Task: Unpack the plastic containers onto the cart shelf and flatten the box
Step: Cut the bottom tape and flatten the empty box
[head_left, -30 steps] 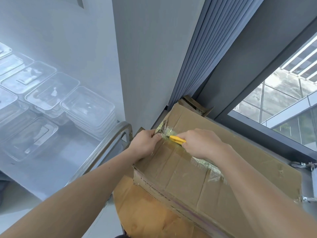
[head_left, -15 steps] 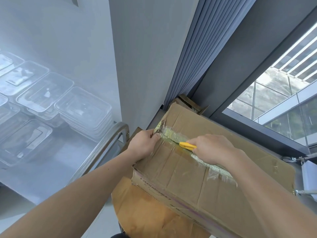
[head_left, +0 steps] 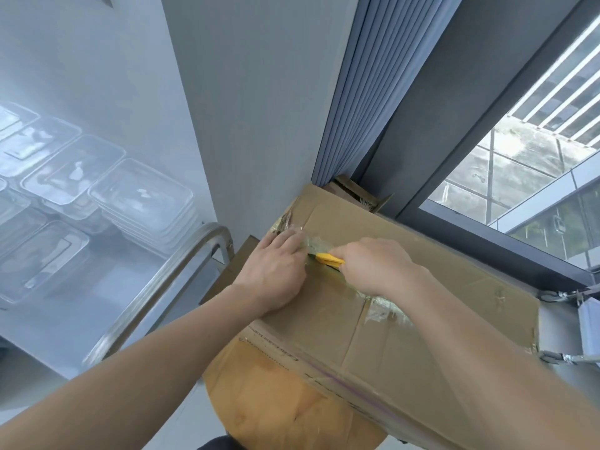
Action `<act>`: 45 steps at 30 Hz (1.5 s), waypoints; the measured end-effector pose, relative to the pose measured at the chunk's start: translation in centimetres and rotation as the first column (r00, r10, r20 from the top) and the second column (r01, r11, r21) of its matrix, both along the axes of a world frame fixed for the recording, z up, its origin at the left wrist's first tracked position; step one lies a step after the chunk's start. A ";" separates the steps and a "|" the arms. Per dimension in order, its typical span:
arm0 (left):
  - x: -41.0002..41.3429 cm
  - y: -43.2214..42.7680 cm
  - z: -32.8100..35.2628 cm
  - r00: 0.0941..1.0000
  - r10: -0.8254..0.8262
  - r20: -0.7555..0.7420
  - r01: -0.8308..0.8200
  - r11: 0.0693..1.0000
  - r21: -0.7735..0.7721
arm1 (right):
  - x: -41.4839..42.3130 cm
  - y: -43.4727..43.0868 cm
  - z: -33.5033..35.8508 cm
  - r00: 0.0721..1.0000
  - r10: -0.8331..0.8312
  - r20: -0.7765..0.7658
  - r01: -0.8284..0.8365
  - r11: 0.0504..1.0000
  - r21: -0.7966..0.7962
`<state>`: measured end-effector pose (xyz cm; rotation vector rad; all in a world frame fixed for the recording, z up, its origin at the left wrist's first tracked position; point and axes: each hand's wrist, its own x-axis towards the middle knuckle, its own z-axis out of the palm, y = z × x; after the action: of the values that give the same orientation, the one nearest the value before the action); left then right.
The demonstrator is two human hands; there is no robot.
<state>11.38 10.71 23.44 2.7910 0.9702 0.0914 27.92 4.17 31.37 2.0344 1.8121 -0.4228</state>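
A brown cardboard box [head_left: 422,287] lies with a taped seam [head_left: 383,306] running along its top. My right hand [head_left: 376,267] grips a yellow utility knife [head_left: 329,258], its tip on the tape near the seam's far end. My left hand [head_left: 276,271] rests on the box beside the knife, fingers lying over the crumpled tape at the box's far corner. Stacks of clear plastic containers [head_left: 143,199] stand on the cart shelf [head_left: 81,306] at the left.
The cart's steel handle rail [head_left: 168,277] curves up between shelf and box. A grey wall and pleated curtain [head_left: 354,92] rise behind the box, with a window [head_left: 535,157] at the right. A wooden stool top [head_left: 276,401] shows beneath the box.
My right hand drew the knife along the seam toward me, then went back to its far end. My left hand slid further onto the box top, up against the knife.
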 end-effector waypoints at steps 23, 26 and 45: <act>5.1 -7.6 -0.1 0.963 0.268 -0.035 -0.270 0.961 -0.062 | 7.0 -5.6 -0.2 0.993 0.119 -0.007 -0.119 0.991 -0.058; 5.6 -7.7 -0.3 0.959 0.282 -0.001 -0.282 0.959 -0.031 | 8.3 -7.2 -0.2 0.995 0.095 -0.006 -0.095 0.993 -0.076; 6.2 -8.1 -1.2 0.982 0.021 0.189 -0.012 0.999 -0.049 | 9.4 -10.0 -0.2 0.998 -0.017 0.060 0.023 0.994 -0.107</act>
<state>17.55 2.62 22.19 2.6722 0.9355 0.3264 37.29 -5.83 31.12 1.9726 1.6979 -0.4520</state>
